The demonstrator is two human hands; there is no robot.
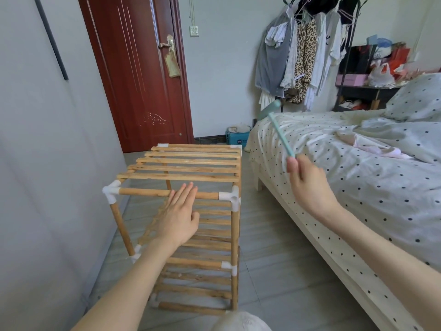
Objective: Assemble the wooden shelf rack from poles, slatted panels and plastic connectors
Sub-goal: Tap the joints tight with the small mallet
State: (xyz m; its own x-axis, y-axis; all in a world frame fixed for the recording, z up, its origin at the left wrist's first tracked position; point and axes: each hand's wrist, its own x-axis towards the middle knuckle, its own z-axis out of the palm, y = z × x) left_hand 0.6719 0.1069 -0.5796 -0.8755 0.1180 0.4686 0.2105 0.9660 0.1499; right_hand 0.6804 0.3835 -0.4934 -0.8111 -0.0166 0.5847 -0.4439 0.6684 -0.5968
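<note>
The bed [358, 177] with a dotted sheet stood at the right. The wooden rack [191, 163] stood on the tiled floor [274, 259] between the grey wall [47, 139] and the bed. The left hand [177, 218], fingers straight, lay flat on the rack's front top pole [143, 192]. The right hand [307, 185], well apart from it, gripped the handle of a small teal mallet [281, 137], raised above the bed's edge.
</note>
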